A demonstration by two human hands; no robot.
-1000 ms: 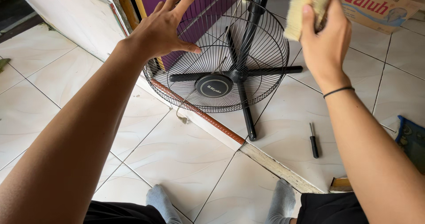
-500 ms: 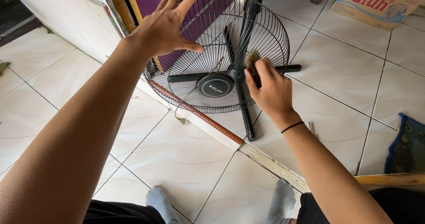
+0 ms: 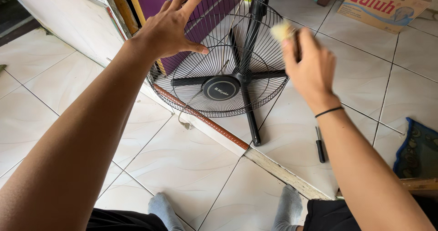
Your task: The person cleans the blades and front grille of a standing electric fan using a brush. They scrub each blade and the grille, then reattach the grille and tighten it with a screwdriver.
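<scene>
A black wire fan grille (image 3: 214, 57) with a round dark centre cap stands tilted in front of me, over the black cross-shaped fan base (image 3: 248, 107). My left hand (image 3: 171, 28) rests on the grille's upper left rim, fingers spread, thumb pressed to the wires. My right hand (image 3: 310, 69) grips a paintbrush with pale bristles (image 3: 281, 30); the bristles sit at the grille's upper right rim and are blurred by motion. The black fan pole (image 3: 258, 7) rises behind the grille.
A black-handled screwdriver (image 3: 320, 145) lies on the white floor tiles to the right. A cardboard box (image 3: 388, 5) sits at the far right. A dark mat (image 3: 419, 149) lies at the right edge. A raised door threshold (image 3: 205, 119) runs diagonally under the fan. My socked feet (image 3: 159, 208) are below.
My right hand moved the brush from the grille's middle right, near the centre, up and right to the upper rim. One second ago it was raised higher. My left hand has stayed put.
</scene>
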